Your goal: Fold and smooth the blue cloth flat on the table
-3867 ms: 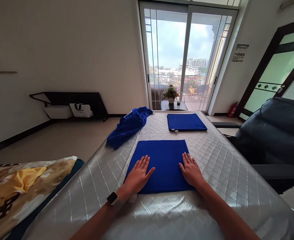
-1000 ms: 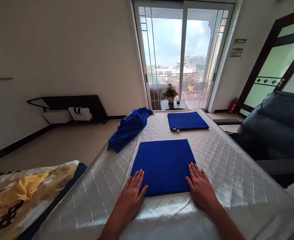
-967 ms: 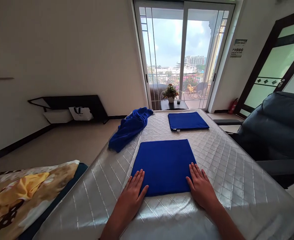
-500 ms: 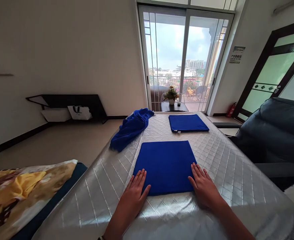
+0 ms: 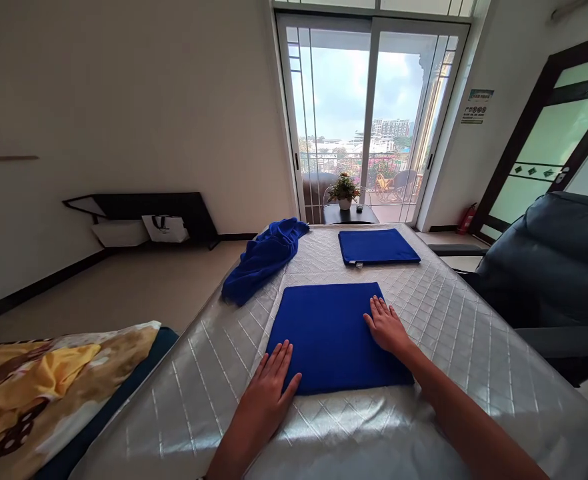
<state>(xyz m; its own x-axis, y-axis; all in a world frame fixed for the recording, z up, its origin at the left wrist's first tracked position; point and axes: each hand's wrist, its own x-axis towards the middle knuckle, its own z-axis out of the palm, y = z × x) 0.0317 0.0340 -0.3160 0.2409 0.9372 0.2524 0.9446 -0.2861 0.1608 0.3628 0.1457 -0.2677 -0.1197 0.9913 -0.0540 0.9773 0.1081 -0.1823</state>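
Rested the left hand (image 5: 271, 387), palm down, on the near left edge of a flat blue cloth (image 5: 331, 340), with fingers straight and close together and the thumb held out. Set the right hand (image 5: 385, 325) farther up, palm down across the right edge of the same cloth, with fingertips near its far right corner. Grasped nothing in either hand, with both spread flat rather than curled; could not tell the weight behind the palms. Placed the 2 hands on opposite sides, apparently to steady the fabric and lay its edges straight.

Found the cloth in the middle of the near half of a quilted silver surface (image 5: 454, 333), roughly squared to the viewpoint, perhaps for easy reach from either side. Found a 2nd blue cloth (image 5: 379, 247) beyond it, folded flat toward the far right, with a white tag (image 5: 359, 265) at the near edge and a strip of quilting in between. Found a 3rd blue cloth (image 5: 267, 260) crumpled at the far left, overlapping the left edge, likely at some risk of slipping off.

Judged the widest room for moving to be on the right, over quilting out to the right edge, just beside a dark armchair (image 5: 569, 260). Met patterned bedding (image 5: 119, 353) low on the left, near the surface's left edge, then, past the far edge, a potted plant (image 5: 344, 192) before sliding glass doors (image 5: 371, 120).
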